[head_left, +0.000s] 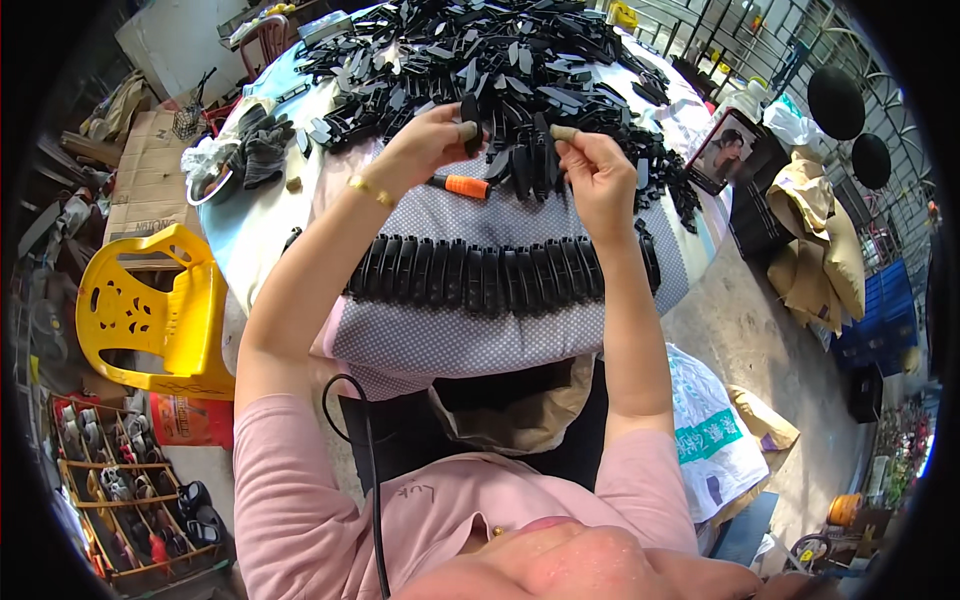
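A slim black plastic piece (470, 122) is pinched upright between the taped thumb and fingers of the left hand (428, 143), above the middle of the table (262, 215). The right hand (597, 170) is held just beside it, its taped fingertip bent against the thumb; whether anything is pinched there cannot be told. A large heap of black pieces (500, 60) is spread toward the far edge. A neat row of pieces (480, 272) is laid along the near edge. An orange-handled tool (462, 186) is seen under the left wrist, grey gloves (262, 145) near the left edge.
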